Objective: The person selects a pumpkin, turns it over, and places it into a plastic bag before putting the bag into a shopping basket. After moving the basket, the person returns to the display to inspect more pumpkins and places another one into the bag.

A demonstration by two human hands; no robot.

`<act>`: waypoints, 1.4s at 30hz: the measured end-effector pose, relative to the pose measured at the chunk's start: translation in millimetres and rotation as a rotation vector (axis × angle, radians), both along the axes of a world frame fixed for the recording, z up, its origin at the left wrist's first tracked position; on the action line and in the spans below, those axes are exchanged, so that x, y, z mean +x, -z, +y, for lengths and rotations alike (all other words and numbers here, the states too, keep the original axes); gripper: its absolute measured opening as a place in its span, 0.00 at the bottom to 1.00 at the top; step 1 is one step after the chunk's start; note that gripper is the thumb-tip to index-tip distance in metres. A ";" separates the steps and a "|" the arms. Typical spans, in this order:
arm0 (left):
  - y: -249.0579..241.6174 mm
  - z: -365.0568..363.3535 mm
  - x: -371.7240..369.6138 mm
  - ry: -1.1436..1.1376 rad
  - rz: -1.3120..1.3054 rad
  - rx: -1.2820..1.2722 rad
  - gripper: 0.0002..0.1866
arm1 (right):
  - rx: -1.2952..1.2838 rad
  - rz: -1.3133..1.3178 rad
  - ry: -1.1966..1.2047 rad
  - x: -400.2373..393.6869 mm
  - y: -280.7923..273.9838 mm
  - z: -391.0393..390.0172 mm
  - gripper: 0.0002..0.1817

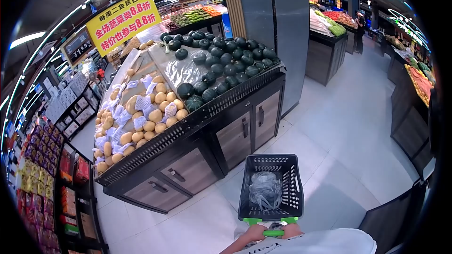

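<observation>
At the bottom of the view my left hand [254, 233] is closed around the left part of a green handle [274, 233]. My right hand [292, 231] grips the same handle on its right side, partly hidden by a white sleeve or shirt. The handle joins a black shopping basket cart [298, 193] with slotted walls, directly in front of my hands. Inside the basket lies a crumpled clear plastic bag [265, 190]; its contents, if any, cannot be made out.
A produce stand [207, 160] ahead carries potatoes [149, 126], some in white foam nets, and dark green pumpkins [216, 69]. A grey pillar [288, 33] rises behind it. Packaged-goods shelves [61, 183] stand left. A tiled aisle [343, 127] runs right, with a person [360, 30] far off.
</observation>
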State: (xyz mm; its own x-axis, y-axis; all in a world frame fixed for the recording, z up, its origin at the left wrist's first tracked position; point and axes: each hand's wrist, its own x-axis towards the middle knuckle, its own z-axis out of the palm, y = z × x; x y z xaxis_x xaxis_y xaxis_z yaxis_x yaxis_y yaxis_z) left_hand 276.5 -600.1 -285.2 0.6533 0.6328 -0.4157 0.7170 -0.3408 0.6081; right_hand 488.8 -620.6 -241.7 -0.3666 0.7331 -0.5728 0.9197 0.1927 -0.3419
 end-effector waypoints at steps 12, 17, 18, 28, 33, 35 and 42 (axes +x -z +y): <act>-7.9 -20.8 103.7 -0.320 -0.023 -0.115 0.28 | 0.034 0.189 -0.433 127.5 11.3 65.2 0.12; 17.1 -30.0 165.0 -0.553 -0.111 -0.148 0.24 | 0.034 0.160 -0.615 158.0 -10.8 111.4 0.14; 6.7 -31.2 182.6 -0.693 -0.067 -0.167 0.23 | 0.019 0.158 -0.706 163.0 2.6 125.9 0.21; -17.9 28.5 263.3 -1.168 -0.300 0.025 0.23 | 0.133 0.227 -1.219 133.7 -34.4 256.8 0.16; -12.8 57.7 249.9 -1.359 -0.312 0.023 0.24 | 0.248 0.126 -1.455 72.5 -27.1 293.4 0.13; -12.4 61.4 236.4 -1.417 -0.370 0.080 0.22 | 0.275 0.056 -1.518 45.8 -24.0 296.7 0.11; 0.3 61.5 172.2 -1.556 -0.490 0.192 0.19 | 0.321 -0.090 -1.460 -41.6 -14.9 289.6 0.10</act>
